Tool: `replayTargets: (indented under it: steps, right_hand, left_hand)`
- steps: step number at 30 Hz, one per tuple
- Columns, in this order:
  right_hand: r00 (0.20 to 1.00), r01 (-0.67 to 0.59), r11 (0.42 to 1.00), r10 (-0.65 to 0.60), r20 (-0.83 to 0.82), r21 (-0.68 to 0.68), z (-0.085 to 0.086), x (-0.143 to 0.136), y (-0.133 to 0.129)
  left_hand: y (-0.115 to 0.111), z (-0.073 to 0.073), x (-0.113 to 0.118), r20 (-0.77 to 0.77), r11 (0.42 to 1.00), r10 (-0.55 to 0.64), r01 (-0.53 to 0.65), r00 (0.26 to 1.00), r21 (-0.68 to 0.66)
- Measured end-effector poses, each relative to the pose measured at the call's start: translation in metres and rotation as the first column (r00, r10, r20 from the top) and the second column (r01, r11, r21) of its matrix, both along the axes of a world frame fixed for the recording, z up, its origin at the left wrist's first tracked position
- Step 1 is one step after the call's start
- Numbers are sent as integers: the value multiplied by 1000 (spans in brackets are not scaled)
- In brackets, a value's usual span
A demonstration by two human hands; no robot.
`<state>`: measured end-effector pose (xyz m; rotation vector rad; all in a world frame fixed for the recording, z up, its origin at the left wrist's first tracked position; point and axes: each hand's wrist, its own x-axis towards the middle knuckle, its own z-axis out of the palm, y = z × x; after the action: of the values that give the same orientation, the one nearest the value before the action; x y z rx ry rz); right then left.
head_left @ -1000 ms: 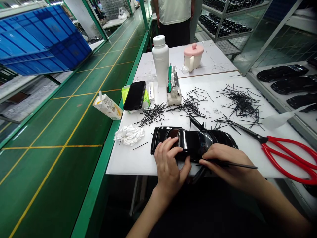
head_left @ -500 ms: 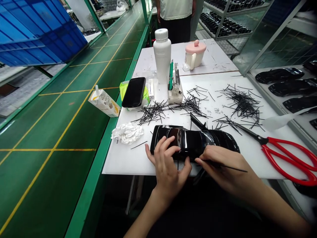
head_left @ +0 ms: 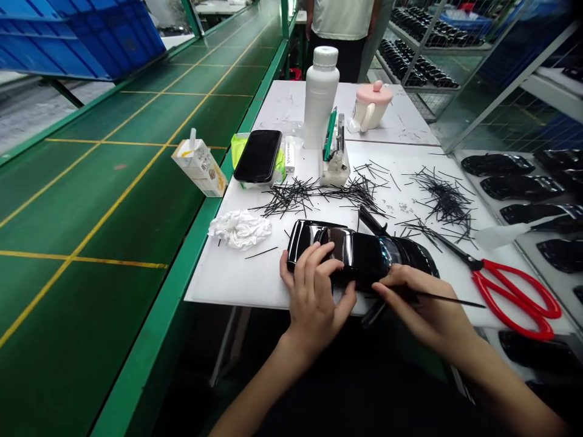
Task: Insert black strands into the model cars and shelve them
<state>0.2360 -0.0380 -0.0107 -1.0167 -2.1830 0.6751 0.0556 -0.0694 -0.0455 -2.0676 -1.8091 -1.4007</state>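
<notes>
A glossy black model car lies across the near part of the white table, its far-side door swung out. Over its rear end and near side curls my left hand, fingertips on the body and thumb against the near side, holding the car. My right hand pinches a thin black strip at the car's near side, by the front. The strip sticks out to the right past my hand. What the pinched tip touches is hidden by my fingers. Another dark part juts out below the car's near side.
Loose black strips lie in piles beyond the car. Red-handled scissors are at right, crumpled tissue at left. Farther back stand a phone, white bottle and lidded mug. A green conveyor runs along the left.
The view has shifted a little. My left hand still holds the car. The strip in my right hand now extends farther to the right, and the right hand stays by the car's near side.
</notes>
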Motion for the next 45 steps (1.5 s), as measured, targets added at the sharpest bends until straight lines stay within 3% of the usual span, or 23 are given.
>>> replayTargets:
  steps: [11, 23, 34, 45]
  right_hand:
    - [985, 123, 987, -134, -109, -108, 8, 3, -10]
    - [999, 20, 1000, -20, 47, -8, 9, -1, -5]
    - [984, -27, 993, 46, 173, -112, 21, -6, -1]
    - [998, 37, 995, -33, 44, -91, 7, -6, -4]
  left_hand:
    - [-1, 1, -1, 43, 1000, -9, 9, 999, -12]
    - [-1, -1, -2, 33, 1000, -14, 14, 999, -3]
    - [-1, 0, -1, 34, 1000, -13, 14, 999, -17]
    - [-1, 1, -1, 39, 1000, -5, 5, 999, -9]
